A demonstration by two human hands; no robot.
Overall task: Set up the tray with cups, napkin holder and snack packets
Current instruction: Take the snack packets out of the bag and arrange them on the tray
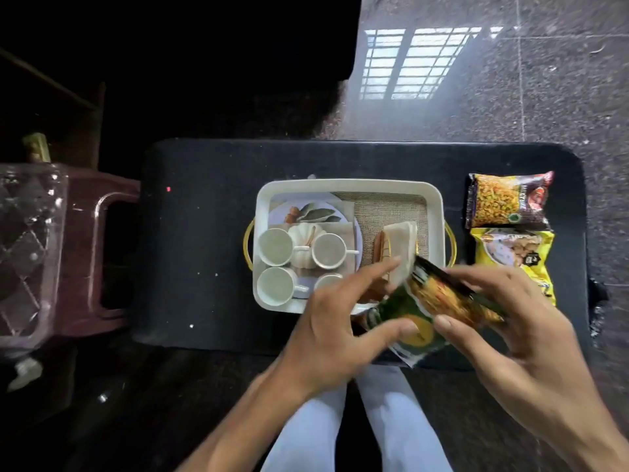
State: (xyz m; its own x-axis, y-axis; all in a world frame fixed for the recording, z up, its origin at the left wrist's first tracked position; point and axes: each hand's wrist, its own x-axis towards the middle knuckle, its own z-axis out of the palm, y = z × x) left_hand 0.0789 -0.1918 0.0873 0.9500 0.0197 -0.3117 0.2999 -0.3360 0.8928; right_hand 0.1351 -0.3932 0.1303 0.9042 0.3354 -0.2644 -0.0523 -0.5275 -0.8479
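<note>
Four cups (275, 247) and the napkin holder (396, 253) sit in the tray (350, 186) just beyond the fingers (391, 330), which grip one snack packet (422, 315) – two packets (509, 199) wait on the surface, rightward.

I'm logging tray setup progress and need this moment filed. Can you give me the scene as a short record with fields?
surface: dark mat on floor
tray: white tray, gold handles
cups: four white cups in the tray's left half, e.g.
napkin holder: napkin holder in the tray's right half, with napkins
packet in hand: green packet, above the tray's near right corner
left hand: grip on green packet
right hand: grip on green packet
waiting: dark mixture packet, yellow packet, on the mat right of the tray
</note>
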